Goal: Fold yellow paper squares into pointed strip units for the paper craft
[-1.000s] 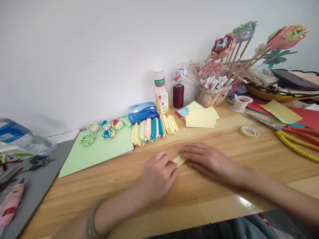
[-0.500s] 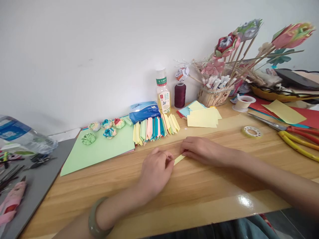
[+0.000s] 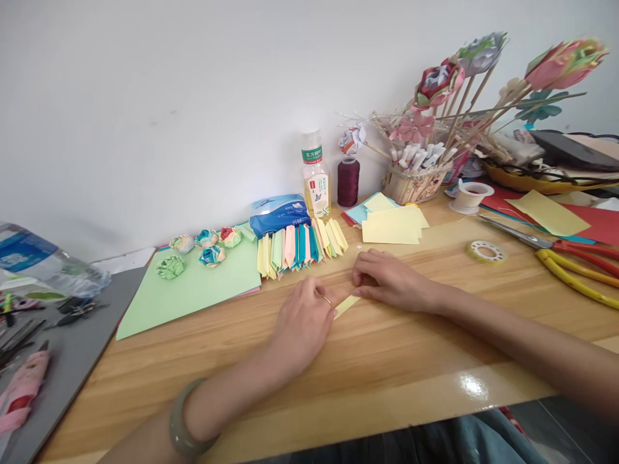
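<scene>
A narrow yellow paper strip lies low over the wooden table, stretched between my two hands. My left hand, with a ring on a finger and a bangle on the wrist, is closed on the strip's left end. At the other end my right hand pinches it with bent fingers. Both hands cover the ends of the strip. Just beyond them stands a row of folded paper pieces in yellow, green, pink and blue. Flat yellow paper rectangles are stacked behind my right hand.
Several folded paper flowers rest on green sheets at left. A tissue pack, a bottle and a thread spool stand by the wall. Tape and scissors lie at right. A pink glue gun is far left.
My right hand has shifted slightly up and its fingers are more bent. My left hand's fingers have drawn up a little, and more of the strip's face shows between the hands.
</scene>
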The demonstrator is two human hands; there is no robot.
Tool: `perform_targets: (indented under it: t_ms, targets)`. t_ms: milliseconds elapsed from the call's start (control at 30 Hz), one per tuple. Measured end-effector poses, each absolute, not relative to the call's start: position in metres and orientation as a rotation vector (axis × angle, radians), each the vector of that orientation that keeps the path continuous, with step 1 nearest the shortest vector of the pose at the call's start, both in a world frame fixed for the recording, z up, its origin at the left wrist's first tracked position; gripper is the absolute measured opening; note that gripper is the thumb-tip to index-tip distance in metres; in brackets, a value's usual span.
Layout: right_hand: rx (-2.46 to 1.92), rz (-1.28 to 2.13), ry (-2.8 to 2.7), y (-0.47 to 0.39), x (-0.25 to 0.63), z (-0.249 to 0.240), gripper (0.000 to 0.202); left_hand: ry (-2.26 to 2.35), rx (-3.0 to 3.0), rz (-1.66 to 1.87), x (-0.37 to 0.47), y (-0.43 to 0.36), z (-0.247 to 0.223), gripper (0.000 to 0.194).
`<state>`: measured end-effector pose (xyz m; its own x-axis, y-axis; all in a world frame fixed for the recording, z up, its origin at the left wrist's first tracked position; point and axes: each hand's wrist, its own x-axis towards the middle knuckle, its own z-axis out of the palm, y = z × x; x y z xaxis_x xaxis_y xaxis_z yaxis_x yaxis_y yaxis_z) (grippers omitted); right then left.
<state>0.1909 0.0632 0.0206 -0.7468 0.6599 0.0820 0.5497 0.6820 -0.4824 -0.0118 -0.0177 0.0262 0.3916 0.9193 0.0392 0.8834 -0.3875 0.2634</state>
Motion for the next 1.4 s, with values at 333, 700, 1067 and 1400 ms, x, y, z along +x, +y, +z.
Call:
perform_targets:
  t_ms: [333,700,1067,1400]
  targets:
    - [-1.143,0.619,-2.467,0.069,0.211,0.013,0.020,1.411,2.694,0.278,-0.027,-0.017,0.013,0.041]
    - [-0.541,-0.053,-2.776,0.033,0.190,0.022,0.025,1.205,2.641,0.654,-0.022,-0.009,0.014,0.018]
    - [-0.616,-0.190,-2.726,0.025,0.167,0.026,0.023,1.341,2.853,0.685,-0.019,-0.009,0.013,0.030]
    - [-1.012,0.758,-2.576,0.024,0.183,0.034,0.037,1.304,2.237,0.803,-0.026,-0.011,0.026,0.011]
